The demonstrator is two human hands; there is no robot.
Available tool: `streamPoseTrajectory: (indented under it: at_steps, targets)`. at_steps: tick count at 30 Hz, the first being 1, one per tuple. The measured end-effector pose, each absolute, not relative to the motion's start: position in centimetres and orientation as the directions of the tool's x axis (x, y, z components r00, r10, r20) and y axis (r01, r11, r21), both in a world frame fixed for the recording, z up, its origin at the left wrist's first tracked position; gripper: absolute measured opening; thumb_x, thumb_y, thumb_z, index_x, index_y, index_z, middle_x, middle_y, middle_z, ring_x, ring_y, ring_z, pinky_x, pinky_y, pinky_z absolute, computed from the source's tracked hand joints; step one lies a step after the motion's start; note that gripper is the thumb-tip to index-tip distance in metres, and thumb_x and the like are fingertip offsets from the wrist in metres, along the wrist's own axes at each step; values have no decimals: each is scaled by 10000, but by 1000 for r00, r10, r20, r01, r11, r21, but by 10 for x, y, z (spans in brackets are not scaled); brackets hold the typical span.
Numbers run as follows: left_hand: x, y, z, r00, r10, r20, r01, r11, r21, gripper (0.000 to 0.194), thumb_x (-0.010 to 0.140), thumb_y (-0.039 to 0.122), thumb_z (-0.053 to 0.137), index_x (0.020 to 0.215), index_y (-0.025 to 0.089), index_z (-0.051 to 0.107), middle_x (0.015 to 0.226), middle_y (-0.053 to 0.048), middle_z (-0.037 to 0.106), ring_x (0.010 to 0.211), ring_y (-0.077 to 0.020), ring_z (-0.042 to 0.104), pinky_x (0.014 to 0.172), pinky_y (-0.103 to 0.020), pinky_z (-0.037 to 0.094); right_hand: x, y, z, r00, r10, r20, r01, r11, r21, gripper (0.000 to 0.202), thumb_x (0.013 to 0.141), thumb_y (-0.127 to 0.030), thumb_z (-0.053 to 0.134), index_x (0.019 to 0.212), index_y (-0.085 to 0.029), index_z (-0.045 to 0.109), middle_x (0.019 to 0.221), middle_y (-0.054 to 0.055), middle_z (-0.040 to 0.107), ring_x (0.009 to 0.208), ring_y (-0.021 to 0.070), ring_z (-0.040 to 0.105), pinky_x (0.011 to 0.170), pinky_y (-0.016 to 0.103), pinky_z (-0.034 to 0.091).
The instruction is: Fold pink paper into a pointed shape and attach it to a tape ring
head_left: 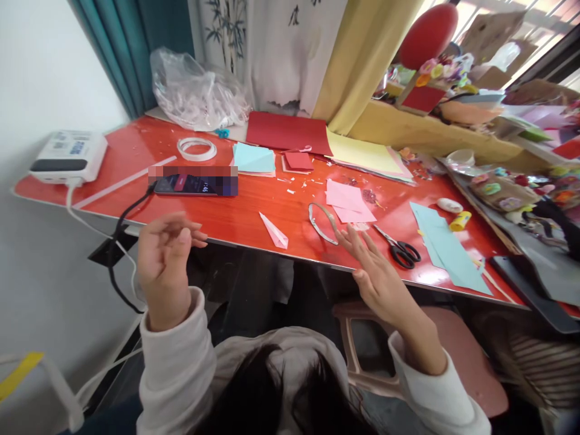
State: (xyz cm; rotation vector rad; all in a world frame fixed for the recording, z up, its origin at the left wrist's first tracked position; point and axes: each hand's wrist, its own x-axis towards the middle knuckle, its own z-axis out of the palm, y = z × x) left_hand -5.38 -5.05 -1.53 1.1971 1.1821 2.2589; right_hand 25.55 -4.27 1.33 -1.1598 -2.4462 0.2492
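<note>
My left hand [167,257] is raised just off the table's front edge, its fingers loosely curved and apart, with nothing in it. Beyond it lies a phone [194,185] with a black cable. My right hand [374,269] reaches over the front edge with fingers spread; its fingertips are beside a thin curved band [317,225], and I cannot tell whether they touch it. Between the hands a small folded pink paper [274,232] rests on the red table. Black-handled scissors [401,249] and pink paper squares [348,200] lie near my right hand.
Light blue paper strips [448,248], a yellow glue stick [460,221] and a roll of white tape [196,148] lie on the table [217,220]. Behind are blue squares [254,158], dark red sheets [287,132] and a plastic bag [199,90]. A pink stool [462,350] stands below.
</note>
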Motion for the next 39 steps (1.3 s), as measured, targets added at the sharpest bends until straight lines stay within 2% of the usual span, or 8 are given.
streamPoseTrajectory:
  at_steps: [7,14,21,26,33,35,37,39]
  targets:
    - [-55,-51,-13,-608,592,530,111,-597,795,219,740,195,642,958,173,649,710,1,654,597,-122,608,531,-251,501,279,-82,9,-383,821,424,764,539,-354,596,946,-524,139,1498,-309,73,1212,46,637,1319,225,407,1115,548,292]
    - [-41,-52,-14,-557,621,552,112,-603,790,213,771,202,632,981,171,650,698,-5,653,587,-127,602,552,-261,498,247,-28,-2,-585,738,338,702,669,-245,755,927,-558,257,1480,-238,-145,1561,82,74,1430,240,109,1152,527,182]
    - [-36,-53,-14,-501,668,550,110,-581,806,214,795,209,615,1005,192,651,704,-4,650,603,-131,602,592,-267,499,206,69,9,-480,803,355,753,584,-304,713,935,-572,114,1496,-150,-12,1555,137,112,1439,246,54,1142,546,87]
    - [-37,-50,-17,-495,670,554,124,-577,808,223,791,225,619,1011,209,651,693,2,646,603,-138,596,582,-271,492,179,143,13,-516,792,326,744,603,-288,570,975,-461,180,1493,-254,62,1561,83,120,1436,287,67,1096,638,101]
    - [-42,-53,-19,-471,704,532,150,-531,834,215,822,241,595,1032,237,642,710,-1,646,640,-144,605,626,-284,493,190,163,48,-44,803,594,664,468,-583,565,937,-436,-109,1450,-236,-237,1571,20,-47,1440,140,-10,1146,459,222]
    - [-43,-52,-20,-470,707,528,149,-526,837,211,828,237,590,1032,231,640,706,-3,647,640,-141,607,626,-278,492,210,136,50,-153,756,637,660,558,-503,624,943,-540,23,1493,-259,-66,1568,8,80,1441,153,55,1164,453,175]
    - [-44,-49,-23,-477,707,522,131,-530,838,206,827,233,593,1027,222,641,699,-2,648,634,-135,607,622,-269,492,223,106,43,-403,784,472,649,608,-456,656,928,-601,191,1484,-253,179,1527,28,258,1418,181,201,1170,447,174]
    - [-44,-47,-25,-477,712,515,104,-536,838,203,823,235,600,1021,219,642,696,1,648,625,-133,607,620,-267,496,223,84,29,-533,795,290,641,603,-474,650,928,-592,225,1474,-240,223,1523,38,264,1408,197,232,1161,463,197]
